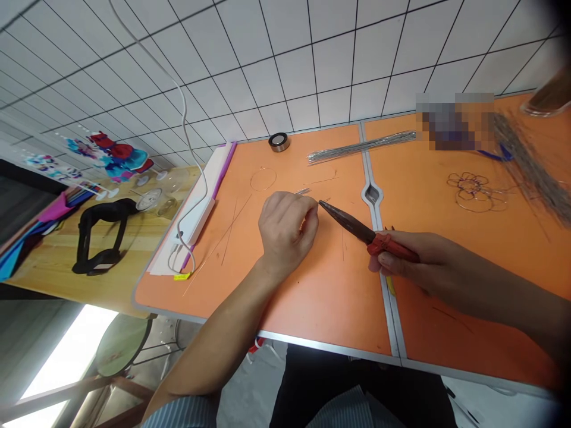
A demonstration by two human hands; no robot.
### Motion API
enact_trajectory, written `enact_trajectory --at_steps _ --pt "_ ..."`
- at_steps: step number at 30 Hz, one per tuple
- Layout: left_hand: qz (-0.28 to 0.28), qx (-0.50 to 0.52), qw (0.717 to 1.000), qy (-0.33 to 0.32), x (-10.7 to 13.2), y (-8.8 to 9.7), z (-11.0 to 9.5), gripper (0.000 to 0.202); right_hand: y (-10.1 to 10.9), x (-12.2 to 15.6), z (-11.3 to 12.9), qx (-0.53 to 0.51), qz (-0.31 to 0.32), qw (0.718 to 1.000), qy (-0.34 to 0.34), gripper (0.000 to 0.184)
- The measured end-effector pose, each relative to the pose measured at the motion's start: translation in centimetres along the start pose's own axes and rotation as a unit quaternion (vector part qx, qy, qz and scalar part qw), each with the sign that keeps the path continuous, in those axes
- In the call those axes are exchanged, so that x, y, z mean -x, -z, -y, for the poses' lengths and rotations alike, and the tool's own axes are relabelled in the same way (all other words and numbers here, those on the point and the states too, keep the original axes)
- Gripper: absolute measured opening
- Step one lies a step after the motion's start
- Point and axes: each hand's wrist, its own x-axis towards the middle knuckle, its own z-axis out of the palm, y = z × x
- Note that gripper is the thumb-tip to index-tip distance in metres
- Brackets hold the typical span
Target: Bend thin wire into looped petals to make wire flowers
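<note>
My left hand [289,226] is closed in a pinch above the orange table [330,309], its fingers curled around what looks like a thin wire, mostly hidden by the hand. Short silvery wire ends [303,191] show just beyond the knuckles; whether they lie on the table or in the hand I cannot tell. My right hand [414,258] grips long-nosed pliers [352,223] by their red handles. The dark jaws point left, with the tip right beside my left fingertips. Whether the jaws have a wire between them is too small to see.
Loose wires [232,223] and a wire ring [263,179] lie left. Behind are a tape roll [279,141] and a wire bundle [361,147]. A flower-shaped wire piece [473,187] and more wires [535,172] lie right. A power strip [196,223] with a white cable sits left.
</note>
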Motion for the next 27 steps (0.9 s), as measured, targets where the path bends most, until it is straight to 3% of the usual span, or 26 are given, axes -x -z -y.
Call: enact_trajectory --at_steps 5,17,27 --pt "0.009 0.006 1.000 -0.015 0.0 0.2 0.1 0.025 0.5 0.2 0.2 -0.021 0.012 0.999 -0.025 0.036" --pt "0.056 -0.005 0.996 -0.070 0.7 0.4 0.9 0.023 1.2 0.2 -0.2 -0.008 0.049 0.998 0.024 0.042" --pt "0.068 0.002 0.989 -0.134 0.7 0.1 0.9 0.030 1.4 0.6 -0.9 -0.046 0.073 0.996 -0.017 0.038"
